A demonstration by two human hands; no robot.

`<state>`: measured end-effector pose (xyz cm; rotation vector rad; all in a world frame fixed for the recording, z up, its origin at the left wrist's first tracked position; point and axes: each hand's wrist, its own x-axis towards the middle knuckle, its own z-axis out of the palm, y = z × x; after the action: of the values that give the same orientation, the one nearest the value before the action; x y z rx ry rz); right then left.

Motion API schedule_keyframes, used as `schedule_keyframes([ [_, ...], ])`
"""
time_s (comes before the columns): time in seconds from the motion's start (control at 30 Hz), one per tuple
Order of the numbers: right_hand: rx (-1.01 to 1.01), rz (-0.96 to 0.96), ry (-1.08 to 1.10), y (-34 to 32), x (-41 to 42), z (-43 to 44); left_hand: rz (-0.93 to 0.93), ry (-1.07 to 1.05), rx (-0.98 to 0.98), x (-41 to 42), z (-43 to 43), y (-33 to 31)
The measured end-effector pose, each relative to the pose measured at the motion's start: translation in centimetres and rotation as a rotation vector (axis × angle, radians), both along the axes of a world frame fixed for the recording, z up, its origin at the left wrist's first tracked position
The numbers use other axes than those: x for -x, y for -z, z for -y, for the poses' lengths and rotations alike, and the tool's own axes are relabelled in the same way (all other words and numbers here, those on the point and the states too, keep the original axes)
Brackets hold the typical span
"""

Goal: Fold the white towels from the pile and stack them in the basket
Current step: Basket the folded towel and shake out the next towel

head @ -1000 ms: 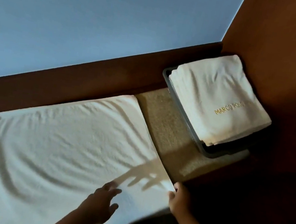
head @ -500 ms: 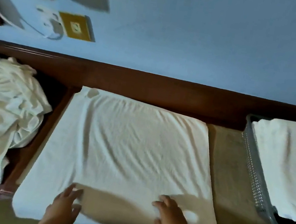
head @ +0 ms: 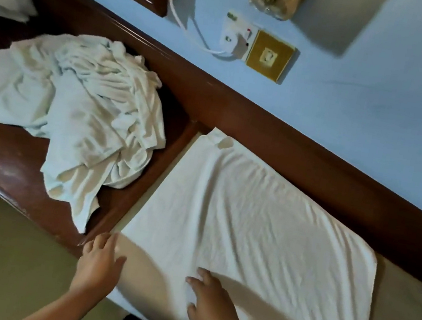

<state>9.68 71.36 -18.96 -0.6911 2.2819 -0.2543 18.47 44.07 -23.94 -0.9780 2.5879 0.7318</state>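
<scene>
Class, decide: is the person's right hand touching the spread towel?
Touching. The head view shows the right hand lying flat on the spread towel, fingers splayed on its near part.

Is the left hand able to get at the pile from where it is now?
Probably yes. The left hand rests at the near left corner of the towel, and the pile lies just beyond it on the ledge, its nearest end close by, with nothing between them.

No text can be read here. The white plastic wall socket (head: 236, 39) carries a small green label (head: 232, 17) at its top edge, but its letters are too blurred to make out.
</scene>
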Motion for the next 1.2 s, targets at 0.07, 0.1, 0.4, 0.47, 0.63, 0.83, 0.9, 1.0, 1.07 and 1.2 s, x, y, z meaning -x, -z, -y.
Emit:
schedule_keyframes([
  [0.07,-0.015,0.0,-0.041,0.1,0.5,2.5,-0.021,-0.022,0.008,1.2,0.6,-0.1],
  [0.1,-0.026,0.0,-0.058,0.2,0.8,3.7,-0.008,-0.039,-0.007,1.9,0.9,-0.2],
  [0.4,-0.072,-0.03,-0.088,-0.4,4.4,8.8,0.267,0.08,-0.114,3.3,4.6,-2.0],
  [0.47,-0.066,-0.035,-0.064,-0.6,5.5,9.1,0.378,0.194,-0.084,3.8,4.5,-2.5],
  [0.63,-0.069,-0.038,0.026,-0.9,9.4,9.3,0.405,0.305,-0.046,9.9,5.3,-4.0],
  [0.83,-0.105,-0.031,0.09,-0.4,16.3,9.8,0.107,-0.001,-0.367,22.6,5.5,-4.0],
  [0.9,-0.105,-0.054,0.09,0.3,18.7,9.9,0.069,-0.058,-0.415,26.6,5.2,-3.1],
  [1.0,-0.07,-0.129,0.048,1.9,22.7,10.6,-0.035,-0.14,-0.514,32.9,4.8,-1.5],
  [1.07,0.003,-0.237,0.0,2.6,25.7,10.8,-0.082,-0.217,-0.589,36.8,4.2,-1.3],
  [1.2,0.063,-0.371,-0.002,2.5,31.1,11.3,-0.101,-0.064,-0.519,42.9,3.8,-1.8],
])
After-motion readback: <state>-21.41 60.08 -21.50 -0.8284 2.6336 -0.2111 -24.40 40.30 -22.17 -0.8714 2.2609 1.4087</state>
